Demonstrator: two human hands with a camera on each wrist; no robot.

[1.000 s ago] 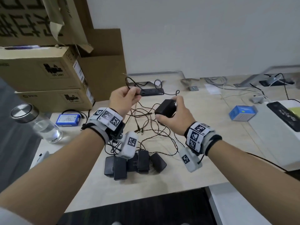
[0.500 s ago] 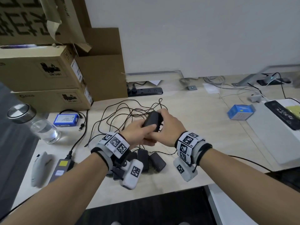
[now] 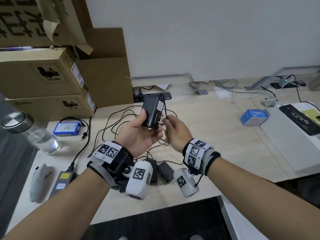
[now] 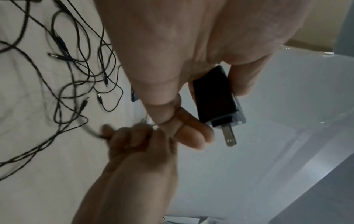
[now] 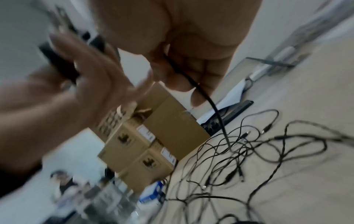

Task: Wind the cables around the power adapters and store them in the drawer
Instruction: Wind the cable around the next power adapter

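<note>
On the desk beneath both hands, cables lie tangled. The adapter has passed to the left hand, gripped upright; the right hand, just beside, now pinches its cable, so winding looks started.

A pale wooden desk carried tangled black cables. Left of the cables stood cardboard boxes, a bottle and a blue pack, possibly a battery.
</note>
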